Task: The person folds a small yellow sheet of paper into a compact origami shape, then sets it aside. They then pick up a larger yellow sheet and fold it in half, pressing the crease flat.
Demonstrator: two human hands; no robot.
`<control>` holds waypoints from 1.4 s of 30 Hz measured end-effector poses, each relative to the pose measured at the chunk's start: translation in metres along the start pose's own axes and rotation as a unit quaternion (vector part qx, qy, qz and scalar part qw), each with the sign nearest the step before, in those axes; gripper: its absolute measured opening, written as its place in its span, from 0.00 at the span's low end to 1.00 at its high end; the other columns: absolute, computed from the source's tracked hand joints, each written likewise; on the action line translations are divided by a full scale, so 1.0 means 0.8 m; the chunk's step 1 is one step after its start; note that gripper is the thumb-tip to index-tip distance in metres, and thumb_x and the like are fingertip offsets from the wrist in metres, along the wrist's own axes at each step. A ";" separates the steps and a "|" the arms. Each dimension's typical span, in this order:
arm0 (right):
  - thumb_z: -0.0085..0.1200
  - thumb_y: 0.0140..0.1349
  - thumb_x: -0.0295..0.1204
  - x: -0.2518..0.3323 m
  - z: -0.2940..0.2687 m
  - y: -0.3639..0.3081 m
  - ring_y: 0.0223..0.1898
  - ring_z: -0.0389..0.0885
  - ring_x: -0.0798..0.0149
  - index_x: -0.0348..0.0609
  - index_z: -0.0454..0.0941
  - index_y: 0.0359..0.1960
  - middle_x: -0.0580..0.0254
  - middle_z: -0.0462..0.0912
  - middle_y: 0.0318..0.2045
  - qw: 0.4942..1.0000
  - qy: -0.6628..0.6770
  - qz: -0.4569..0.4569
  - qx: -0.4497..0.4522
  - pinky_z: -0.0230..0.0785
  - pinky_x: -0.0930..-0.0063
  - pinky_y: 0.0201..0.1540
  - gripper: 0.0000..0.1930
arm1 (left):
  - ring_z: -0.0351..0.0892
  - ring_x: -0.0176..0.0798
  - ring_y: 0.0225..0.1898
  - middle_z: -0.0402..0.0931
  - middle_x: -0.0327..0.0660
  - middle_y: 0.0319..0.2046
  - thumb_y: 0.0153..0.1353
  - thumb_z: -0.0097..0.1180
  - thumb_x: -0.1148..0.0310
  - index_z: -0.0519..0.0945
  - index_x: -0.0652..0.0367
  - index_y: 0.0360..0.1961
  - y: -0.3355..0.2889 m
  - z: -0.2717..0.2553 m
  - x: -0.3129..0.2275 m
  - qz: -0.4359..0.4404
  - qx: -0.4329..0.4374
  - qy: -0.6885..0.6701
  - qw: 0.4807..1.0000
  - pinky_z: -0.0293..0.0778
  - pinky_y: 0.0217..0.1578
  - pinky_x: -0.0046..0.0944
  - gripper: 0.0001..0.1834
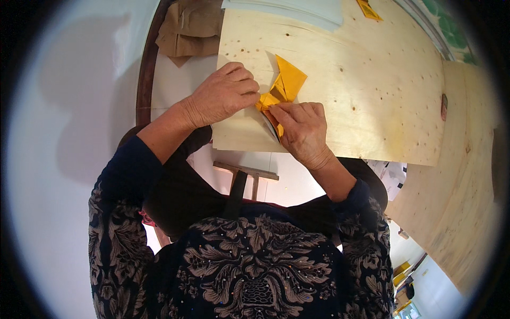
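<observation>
At the worktop, yellow paper is pinched by the fingers of the right hand; whether the left hand is also clenched on it cannot be told.

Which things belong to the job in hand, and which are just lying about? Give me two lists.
Job in hand:
- yellow folded piece, pinched by the right hand, left hand at its edge
- wooden board beneath

Apparently lying about:
- pale sheets
- crumpled brown sheet
- second yellow piece, possibly related
</observation>
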State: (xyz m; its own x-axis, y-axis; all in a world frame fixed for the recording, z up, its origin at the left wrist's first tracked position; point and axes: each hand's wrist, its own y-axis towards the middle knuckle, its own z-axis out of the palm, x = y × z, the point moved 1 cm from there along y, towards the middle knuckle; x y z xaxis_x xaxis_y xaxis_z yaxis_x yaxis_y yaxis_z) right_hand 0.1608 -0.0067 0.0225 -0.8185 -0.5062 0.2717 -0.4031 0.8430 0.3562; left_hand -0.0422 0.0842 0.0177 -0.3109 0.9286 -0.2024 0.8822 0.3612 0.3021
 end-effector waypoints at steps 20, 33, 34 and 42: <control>0.64 0.45 0.28 0.018 0.009 0.006 0.35 0.75 0.66 0.47 0.84 0.34 0.69 0.78 0.32 0.998 0.008 0.052 -0.021 0.63 0.68 0.44 0.11 | 0.72 0.40 0.47 0.77 0.35 0.40 0.49 0.61 0.70 0.83 0.54 0.38 -0.018 -0.013 0.004 -0.119 -0.005 -0.023 0.993 0.66 0.53 0.40 0.12; 0.64 0.45 0.27 0.010 0.014 0.015 0.32 0.76 0.60 0.45 0.81 0.29 0.66 0.78 0.28 0.992 0.056 0.109 -0.038 0.64 0.67 0.41 0.08 | 0.63 0.47 0.63 0.67 0.50 0.59 0.56 0.50 0.77 0.73 0.65 0.53 -0.038 0.015 -0.119 -0.236 0.003 -0.077 0.969 0.59 0.61 0.46 0.21; 0.64 0.46 0.27 0.009 0.013 0.017 0.31 0.76 0.59 0.45 0.81 0.28 0.66 0.78 0.28 0.991 0.065 0.113 -0.043 0.64 0.67 0.40 0.07 | 0.63 0.47 0.63 0.66 0.50 0.60 0.57 0.49 0.77 0.72 0.65 0.54 -0.038 0.016 -0.117 -0.237 0.004 -0.082 0.968 0.58 0.62 0.47 0.22; 0.62 0.50 0.27 -0.001 0.013 0.031 0.31 0.77 0.56 0.42 0.78 0.26 0.61 0.78 0.26 0.979 0.074 0.185 0.043 0.66 0.66 0.41 0.05 | 0.57 0.45 0.67 0.61 0.49 0.64 0.60 0.51 0.71 0.68 0.62 0.59 -0.036 0.028 -0.117 -0.228 0.029 -0.062 0.971 0.52 0.66 0.47 0.24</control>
State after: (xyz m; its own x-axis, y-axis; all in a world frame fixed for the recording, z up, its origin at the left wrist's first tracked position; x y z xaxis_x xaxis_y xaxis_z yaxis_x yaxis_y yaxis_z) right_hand 0.1471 0.0165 0.0215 -0.8492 -0.1793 0.4967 -0.1291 0.9825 0.1340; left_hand -0.0307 -0.0153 0.0066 -0.6320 0.6547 -0.4147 0.6826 0.7236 0.1022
